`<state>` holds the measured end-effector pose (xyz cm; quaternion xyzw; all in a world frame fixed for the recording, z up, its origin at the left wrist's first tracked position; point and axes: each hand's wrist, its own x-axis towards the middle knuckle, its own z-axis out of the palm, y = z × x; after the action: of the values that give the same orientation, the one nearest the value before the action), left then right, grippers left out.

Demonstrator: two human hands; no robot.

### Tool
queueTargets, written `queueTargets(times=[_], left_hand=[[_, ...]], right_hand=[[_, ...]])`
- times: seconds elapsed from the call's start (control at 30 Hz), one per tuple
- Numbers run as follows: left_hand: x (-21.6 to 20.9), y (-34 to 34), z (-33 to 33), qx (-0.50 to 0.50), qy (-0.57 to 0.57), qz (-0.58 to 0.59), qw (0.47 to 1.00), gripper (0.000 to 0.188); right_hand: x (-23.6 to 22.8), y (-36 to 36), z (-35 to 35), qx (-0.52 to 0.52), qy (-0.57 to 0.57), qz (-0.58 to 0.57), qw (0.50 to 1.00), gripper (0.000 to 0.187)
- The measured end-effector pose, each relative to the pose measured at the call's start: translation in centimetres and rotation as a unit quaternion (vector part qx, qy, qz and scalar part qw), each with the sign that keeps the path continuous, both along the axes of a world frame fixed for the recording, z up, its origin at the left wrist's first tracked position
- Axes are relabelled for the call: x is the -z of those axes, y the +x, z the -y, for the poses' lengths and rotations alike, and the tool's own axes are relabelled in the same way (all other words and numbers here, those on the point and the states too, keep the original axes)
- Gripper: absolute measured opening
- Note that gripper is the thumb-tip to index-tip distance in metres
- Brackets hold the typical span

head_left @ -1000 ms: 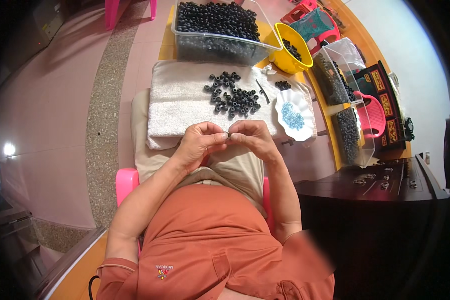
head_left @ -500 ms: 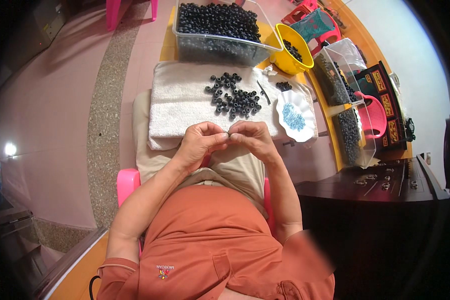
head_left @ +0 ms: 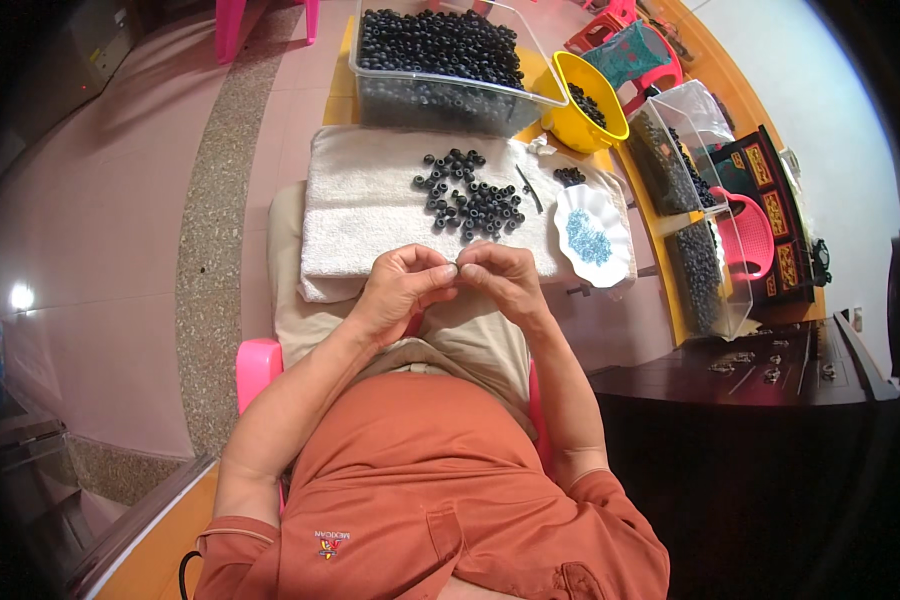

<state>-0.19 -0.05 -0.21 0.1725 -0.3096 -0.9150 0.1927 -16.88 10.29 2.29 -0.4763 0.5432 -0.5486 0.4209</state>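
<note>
My left hand and my right hand meet over my lap, at the near edge of a white towel. Both are closed in a pinch, their fingertips together on a small dark bead, mostly covered by the fingers. Just beyond them, a loose heap of black round beads with holes is spread on the towel. To its right lie a thin dark stick-like tool and a small cluster of dark beads. A white scalloped dish holds tiny blue pieces.
Behind the towel stands a clear plastic bin full of black beads, beside a yellow basket with more. Clear bins line the right side near a pink basket. A dark wooden cabinet stands at the right.
The view has shifted very slightly. My right fingers have moved a little against the bead; my left hand keeps the same pinch.
</note>
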Motion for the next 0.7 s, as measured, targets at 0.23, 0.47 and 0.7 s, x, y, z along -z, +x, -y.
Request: queueTargets(times=[0.23, 0.47, 0.7], left_hand=[[0.1, 0.0, 0.0, -0.012, 0.029, 0.0, 1.0, 0.008], [1.2, -0.2, -0.1, -0.037, 0.089, -0.017, 0.995, 0.007], [0.6, -0.2, -0.3, -0.052, 0.11, -0.029, 0.992, 0.007]], right_hand=[[2.1, 0.7, 0.5, 0.055, -0.039, 0.033, 0.997, 0.007], [2.5, 2.2, 0.7, 0.11, -0.135, -0.119, 0.977, 0.015], [2.1, 2.8, 0.5, 0.113, -0.159, -0.214, 0.957, 0.03]])
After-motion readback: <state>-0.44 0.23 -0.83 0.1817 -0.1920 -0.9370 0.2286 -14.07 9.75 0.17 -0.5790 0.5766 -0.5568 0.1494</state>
